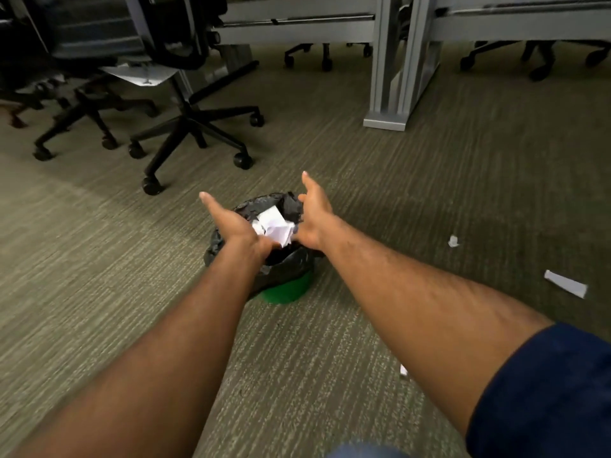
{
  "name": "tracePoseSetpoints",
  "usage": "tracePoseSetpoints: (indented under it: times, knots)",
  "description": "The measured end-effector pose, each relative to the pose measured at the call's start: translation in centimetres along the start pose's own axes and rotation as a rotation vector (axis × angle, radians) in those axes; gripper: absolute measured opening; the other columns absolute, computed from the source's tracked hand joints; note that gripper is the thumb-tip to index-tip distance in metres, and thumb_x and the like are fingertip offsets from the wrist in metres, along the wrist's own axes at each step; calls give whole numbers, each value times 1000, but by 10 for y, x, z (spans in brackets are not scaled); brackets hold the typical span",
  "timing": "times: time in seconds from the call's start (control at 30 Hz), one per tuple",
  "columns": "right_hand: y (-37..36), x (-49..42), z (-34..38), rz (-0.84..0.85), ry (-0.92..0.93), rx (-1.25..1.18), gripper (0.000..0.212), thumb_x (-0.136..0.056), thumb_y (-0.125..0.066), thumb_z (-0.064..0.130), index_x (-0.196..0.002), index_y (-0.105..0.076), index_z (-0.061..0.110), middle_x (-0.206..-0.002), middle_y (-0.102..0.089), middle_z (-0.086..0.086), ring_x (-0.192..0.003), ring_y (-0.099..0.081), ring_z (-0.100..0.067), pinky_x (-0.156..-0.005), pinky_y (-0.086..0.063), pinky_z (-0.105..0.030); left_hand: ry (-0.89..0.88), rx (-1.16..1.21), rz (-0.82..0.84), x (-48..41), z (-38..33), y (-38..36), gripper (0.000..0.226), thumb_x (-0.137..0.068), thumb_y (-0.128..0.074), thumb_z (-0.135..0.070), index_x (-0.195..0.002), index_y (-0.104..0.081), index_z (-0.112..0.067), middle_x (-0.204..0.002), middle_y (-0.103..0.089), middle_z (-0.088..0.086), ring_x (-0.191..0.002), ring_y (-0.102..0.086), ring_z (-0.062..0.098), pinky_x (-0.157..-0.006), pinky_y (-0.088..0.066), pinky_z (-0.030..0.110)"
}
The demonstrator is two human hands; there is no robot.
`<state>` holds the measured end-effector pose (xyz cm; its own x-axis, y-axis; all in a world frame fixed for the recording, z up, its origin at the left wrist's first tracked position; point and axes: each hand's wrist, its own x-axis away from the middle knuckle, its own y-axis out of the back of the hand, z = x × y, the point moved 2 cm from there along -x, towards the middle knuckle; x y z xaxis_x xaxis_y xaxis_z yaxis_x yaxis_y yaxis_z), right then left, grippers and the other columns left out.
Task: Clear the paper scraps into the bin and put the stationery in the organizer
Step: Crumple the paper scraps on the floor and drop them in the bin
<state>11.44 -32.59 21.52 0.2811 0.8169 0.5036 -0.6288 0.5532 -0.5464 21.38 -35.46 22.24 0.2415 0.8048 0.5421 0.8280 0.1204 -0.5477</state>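
Observation:
A small green bin (287, 290) lined with a black bag (284, 266) stands on the carpet in the middle. Crumpled white paper (274, 226) lies in its mouth. My left hand (231, 223) and my right hand (315, 209) are spread over the bin on either side of the paper, fingers apart and holding nothing. Loose paper scraps lie on the carpet to the right: a small one (453, 241), a longer strip (566, 283) and a bit (404, 371) beside my right forearm. No stationery or organizer is in view.
Black office chairs on castors (195, 127) stand at the back left, one with a white sheet (142, 74) on its seat. Grey desk legs (390, 94) rise at the back right, with more chair bases behind them. Striped carpet (99, 259) covers the floor.

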Motion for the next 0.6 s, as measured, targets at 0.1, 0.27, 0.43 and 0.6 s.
tracePoseSetpoints:
  times: [0.1, 0.27, 0.43, 0.6]
  knots:
    - [13, 1, 3, -15, 28, 99, 78, -90, -42, 62, -148, -32, 12, -153, -31, -19, -139, -34, -36, -113, -31, -48, -72, -47, -14, -1, -2, 9, 112, -68, -34, -90, -154, -5, -25, -163, -1, 12, -145, -10, 46, -104, -18, 76]
    - [58, 14, 12, -75, 174, 345, 54, -89, -56, 49, -129, -53, 13, -133, -53, -11, -112, -58, -25, -96, -45, -39, -121, -169, 64, 2, 22, 1, 91, -80, -39, -79, -150, -31, -20, -159, -20, 14, -144, -26, 35, -102, -39, 62]
    - [143, 30, 13, -261, 292, 520, 12, -87, -67, 31, -86, -62, 20, -89, -64, -2, -74, -63, -13, -60, -47, -23, -82, -336, 170, -2, 78, -23, 73, -87, -41, -70, -138, -47, -18, -147, -43, 12, -128, -48, 26, -103, -44, 48]
    - [241, 42, 2, -439, 335, 627, 6, -85, -69, 20, -83, -67, 15, -81, -67, -3, -72, -64, -14, -63, -52, -23, -34, -446, 260, -3, 153, -48, 69, -89, -39, -66, -135, -50, -15, -133, -49, 8, -121, -52, 24, -100, -45, 45]
